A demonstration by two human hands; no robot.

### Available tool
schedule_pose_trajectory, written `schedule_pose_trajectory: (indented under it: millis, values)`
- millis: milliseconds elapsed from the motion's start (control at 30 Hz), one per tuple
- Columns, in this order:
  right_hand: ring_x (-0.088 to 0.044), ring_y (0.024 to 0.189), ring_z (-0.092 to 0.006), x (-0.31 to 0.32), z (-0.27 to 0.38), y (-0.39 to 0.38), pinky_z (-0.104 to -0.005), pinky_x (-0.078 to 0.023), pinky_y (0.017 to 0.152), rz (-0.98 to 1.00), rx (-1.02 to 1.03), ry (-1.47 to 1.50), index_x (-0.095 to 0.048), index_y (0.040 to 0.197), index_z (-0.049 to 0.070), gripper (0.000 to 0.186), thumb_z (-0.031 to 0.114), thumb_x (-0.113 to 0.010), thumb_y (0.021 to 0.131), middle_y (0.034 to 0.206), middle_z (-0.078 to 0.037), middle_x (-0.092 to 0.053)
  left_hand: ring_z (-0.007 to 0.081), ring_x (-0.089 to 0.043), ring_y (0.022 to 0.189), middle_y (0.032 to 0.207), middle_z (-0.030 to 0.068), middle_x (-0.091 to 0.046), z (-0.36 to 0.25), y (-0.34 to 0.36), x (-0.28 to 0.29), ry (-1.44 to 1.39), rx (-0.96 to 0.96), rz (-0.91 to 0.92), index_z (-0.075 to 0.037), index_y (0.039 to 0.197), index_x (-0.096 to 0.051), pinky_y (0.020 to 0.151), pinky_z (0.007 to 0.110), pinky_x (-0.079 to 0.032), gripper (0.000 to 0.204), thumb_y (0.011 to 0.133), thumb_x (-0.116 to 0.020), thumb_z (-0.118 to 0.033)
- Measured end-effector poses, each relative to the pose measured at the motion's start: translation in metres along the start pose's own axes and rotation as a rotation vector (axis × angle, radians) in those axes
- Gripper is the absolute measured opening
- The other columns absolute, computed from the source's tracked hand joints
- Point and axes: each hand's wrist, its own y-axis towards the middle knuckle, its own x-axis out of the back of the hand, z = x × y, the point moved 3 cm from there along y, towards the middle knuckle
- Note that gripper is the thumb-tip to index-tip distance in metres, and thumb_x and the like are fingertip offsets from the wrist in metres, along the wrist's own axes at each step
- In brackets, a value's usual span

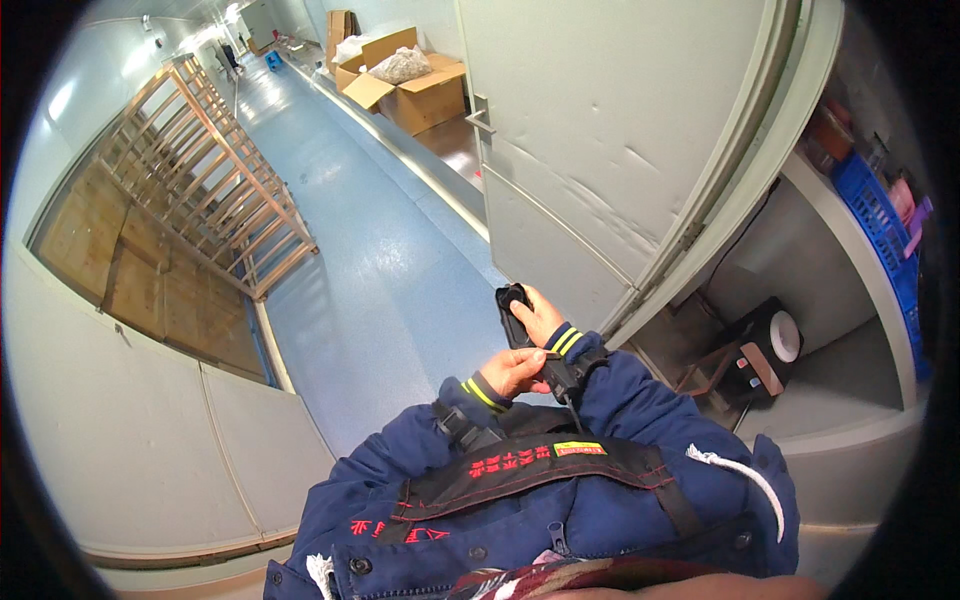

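Observation:
My right hand [540,318] is closed round a long black handheld device [515,332] with a rounded top, its thumb laid on the upper part. Just below, my left hand [512,373] has its fingers curled and pinched at the edge of a black wrist device [563,378] strapped over my right cuff. A thin cord hangs from that wrist device. Another black strap with a buckle [468,430] sits on my left sleeve. Both sleeves are dark blue with yellow-striped cuffs, and a black apron [530,470] covers my front.
A grey door [600,130] with a handle stands ahead to the right. Beyond a low ledge sits an open cardboard box [425,95]. A metal rack [215,170] lines the left of the blue floor [360,250]. Rightward are a shelf [850,240], a blue basket [880,215] and a dark machine [765,340].

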Motion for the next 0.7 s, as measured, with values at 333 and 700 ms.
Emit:
schedule_pose_trajectory:
  millis: [333,700]
  values:
    - [-0.054,0.108,-0.0273,0.002,0.017,-0.010,-0.0348,-0.040,0.094,-0.091,-0.064,0.037,-0.046,0.124,-0.001,0.042,0.022,-0.052,0.090,0.114,-0.018,-0.057,0.0138,-0.058,0.081,0.094,0.0073,-0.055,-0.044,-0.021,-0.030,0.766,-0.375,-0.069,-0.006,0.115,-0.059,0.073,0.026,-0.050,0.034,0.083,-0.067,-0.016]
    - [-0.051,0.113,-0.0273,-0.001,0.010,-0.032,-0.0341,-0.038,0.097,0.018,-0.068,0.135,-0.043,0.128,-0.001,0.045,0.022,-0.052,0.090,0.121,-0.018,-0.054,0.0249,-0.058,0.085,0.094,0.0132,-0.057,-0.034,-0.025,-0.046,0.938,-0.436,-0.030,-0.004,0.110,-0.052,0.075,0.034,-0.047,0.028,0.092,-0.049,-0.024]
